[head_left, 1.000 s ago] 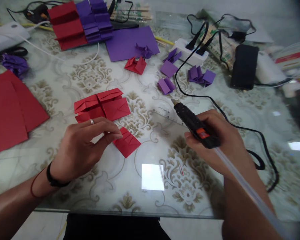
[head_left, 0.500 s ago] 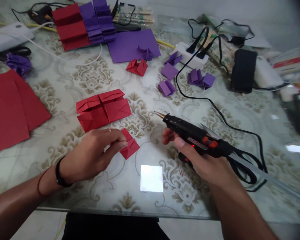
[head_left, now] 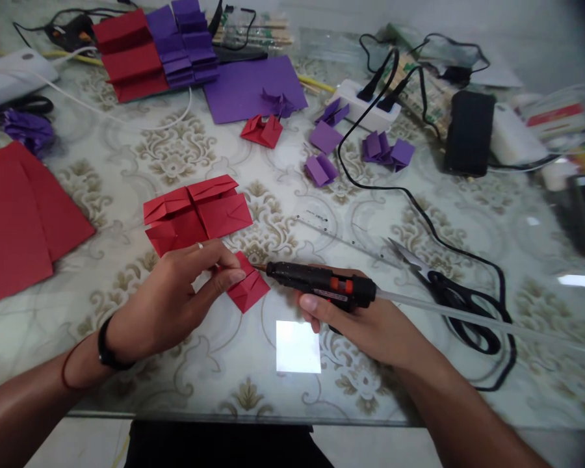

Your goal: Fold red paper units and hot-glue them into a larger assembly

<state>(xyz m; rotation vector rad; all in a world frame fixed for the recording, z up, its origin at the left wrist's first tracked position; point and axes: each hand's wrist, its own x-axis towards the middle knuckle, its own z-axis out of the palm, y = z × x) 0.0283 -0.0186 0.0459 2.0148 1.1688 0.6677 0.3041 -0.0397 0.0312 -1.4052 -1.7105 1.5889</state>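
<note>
Between thumb and fingers, my left hand point(head_left: 175, 302) pinches a small folded red paper piece point(head_left: 249, 289). My right hand point(head_left: 355, 318) is wrapped round a black hot glue gun point(head_left: 316, 279) with orange parts and a long clear glue stick out of its back. The gun's nozzle points left and is at the upper edge of the small piece; whether it touches cannot be made out. Just beyond my left hand lies a larger folded red paper piece point(head_left: 199, 211) of two joined parts.
Black-handled scissors point(head_left: 458, 302) and a clear ruler point(head_left: 351, 242) lie right of the gun. A black cord runs to a white power strip point(head_left: 368, 107). Red sheets point(head_left: 14, 221) lie left; small purple folded pieces point(head_left: 322, 169), a purple sheet point(head_left: 234, 91) and a phone-like black object point(head_left: 469, 133) lie farther back.
The glue gun in my right hand has moved left and down, bringing its nozzle to the small red piece. The scissors and ruler now show more fully. My left hand keeps its pinch.
</note>
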